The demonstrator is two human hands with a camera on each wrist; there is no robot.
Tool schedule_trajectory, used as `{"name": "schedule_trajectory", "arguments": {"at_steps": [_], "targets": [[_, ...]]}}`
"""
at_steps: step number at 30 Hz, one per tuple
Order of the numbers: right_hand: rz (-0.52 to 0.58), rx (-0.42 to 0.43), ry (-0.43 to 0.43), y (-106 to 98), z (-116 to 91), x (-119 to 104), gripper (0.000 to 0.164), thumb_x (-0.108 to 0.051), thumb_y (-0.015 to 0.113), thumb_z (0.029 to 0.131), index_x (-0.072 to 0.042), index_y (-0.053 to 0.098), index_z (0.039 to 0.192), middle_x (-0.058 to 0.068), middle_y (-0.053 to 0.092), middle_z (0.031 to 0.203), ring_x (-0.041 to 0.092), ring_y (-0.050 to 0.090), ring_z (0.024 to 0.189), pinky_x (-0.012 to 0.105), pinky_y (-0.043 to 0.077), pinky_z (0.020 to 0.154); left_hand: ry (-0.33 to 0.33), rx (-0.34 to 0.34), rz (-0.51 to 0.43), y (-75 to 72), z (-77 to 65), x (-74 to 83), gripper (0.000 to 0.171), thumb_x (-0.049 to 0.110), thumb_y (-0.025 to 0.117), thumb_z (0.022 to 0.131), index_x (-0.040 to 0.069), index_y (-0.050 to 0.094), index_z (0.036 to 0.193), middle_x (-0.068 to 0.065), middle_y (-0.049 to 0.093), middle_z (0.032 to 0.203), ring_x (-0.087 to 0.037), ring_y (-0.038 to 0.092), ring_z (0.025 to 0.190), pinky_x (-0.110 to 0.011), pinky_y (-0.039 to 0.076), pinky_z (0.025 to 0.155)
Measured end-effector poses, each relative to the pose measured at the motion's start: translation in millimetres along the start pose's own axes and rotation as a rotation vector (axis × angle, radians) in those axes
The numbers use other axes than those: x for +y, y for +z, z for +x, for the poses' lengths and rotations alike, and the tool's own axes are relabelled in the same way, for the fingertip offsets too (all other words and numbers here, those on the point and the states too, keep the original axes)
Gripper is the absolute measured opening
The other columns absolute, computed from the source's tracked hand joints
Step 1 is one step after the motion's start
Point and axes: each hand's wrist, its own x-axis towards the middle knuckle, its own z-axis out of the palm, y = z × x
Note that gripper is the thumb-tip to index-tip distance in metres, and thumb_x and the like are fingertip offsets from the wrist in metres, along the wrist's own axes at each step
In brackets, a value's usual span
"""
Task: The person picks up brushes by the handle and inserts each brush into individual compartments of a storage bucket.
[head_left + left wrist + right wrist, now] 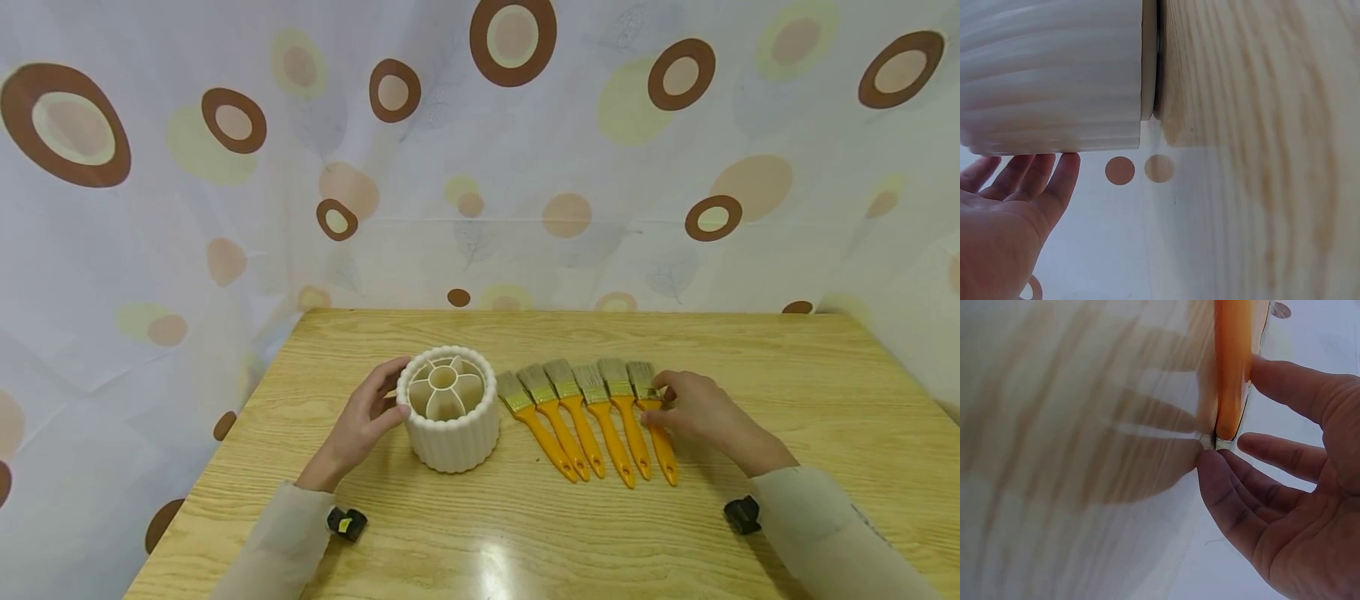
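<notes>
In the head view a white ribbed round holder, its open top split into compartments round a central ring, stands upright on the table. My left hand lies against its left side, thumb at the front rim. The left wrist view shows the fingertips of that left hand touching the ribbed wall. Several paintbrushes with orange handles lie fanned out, bristles away from me. My right hand holds the rightmost paintbrush near its ferrule. Thumb and fingers straddle that paintbrush in the right wrist view; its bristles are hidden there.
The wooden table has its far edge along a patterned curtain. Another stretch of curtain hangs on the left. Black devices sit at both wrists. The paintbrushes lie close together, just right of the holder.
</notes>
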Motion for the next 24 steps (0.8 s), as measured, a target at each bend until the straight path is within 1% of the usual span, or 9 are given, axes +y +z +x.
{"name": "schedule_trajectory", "arguments": {"at_steps": [5,10,15,22,24], "targets": [[0.006,-0.002,-0.002,-2.0,-2.1,-2.7,0.056,-0.029,0.073,0.084,0.009,0.054,0.12,0.02,0.063,0.098,0.033,0.06,0.086,0.047,0.05,0.072,-0.001,-0.001,-0.02,0.3,0.0,0.7,0.058,0.0,0.054,0.091,-0.006,0.03,0.144,-0.021,0.04,0.142,-0.049,0.036,0.126,-0.041,0.041,0.1],[-0.002,0.001,-0.014,-2.9,-3.0,-1.9,0.054,-0.025,0.073,0.084,0.01,0.053,0.12,0.021,0.062,0.098,0.034,0.059,0.086,0.048,0.05,0.071,-0.003,-0.008,-0.028,0.1,-0.1,-0.2,0.058,0.001,0.055,0.091,-0.005,0.03,0.144,-0.021,0.039,0.143,-0.048,0.036,0.126,-0.041,0.04,0.101],[-0.003,0.004,-0.025,-3.7,-3.6,-0.5,0.049,-0.019,0.072,0.084,0.011,0.053,0.119,0.021,0.062,0.097,0.033,0.059,0.084,0.046,0.051,0.07,-0.005,-0.011,-0.028,-0.3,-0.1,1.2,0.059,0.002,0.055,0.091,-0.005,0.03,0.144,-0.021,0.039,0.142,-0.048,0.036,0.126,-0.043,0.04,0.101],[-0.034,0.017,-0.043,-5.5,-3.4,2.3,0.044,-0.011,0.07,0.082,0.011,0.054,0.117,0.022,0.062,0.097,0.036,0.059,0.087,0.049,0.05,0.073,-0.014,-0.01,-0.015,-0.6,-0.9,1.0,0.061,0.003,0.057,0.09,-0.003,0.031,0.144,-0.02,0.04,0.142,-0.038,0.04,0.127,-0.043,0.04,0.101],[-0.042,0.02,-0.049,-5.7,-3.1,2.8,0.042,-0.009,0.069,0.082,0.012,0.055,0.116,0.022,0.062,0.097,0.037,0.06,0.087,0.049,0.05,0.074,-0.014,-0.012,-0.013,-0.6,-0.7,0.2,0.061,0.002,0.057,0.09,-0.004,0.03,0.144,-0.02,0.04,0.143,-0.039,0.04,0.127,-0.043,0.04,0.101]]}}
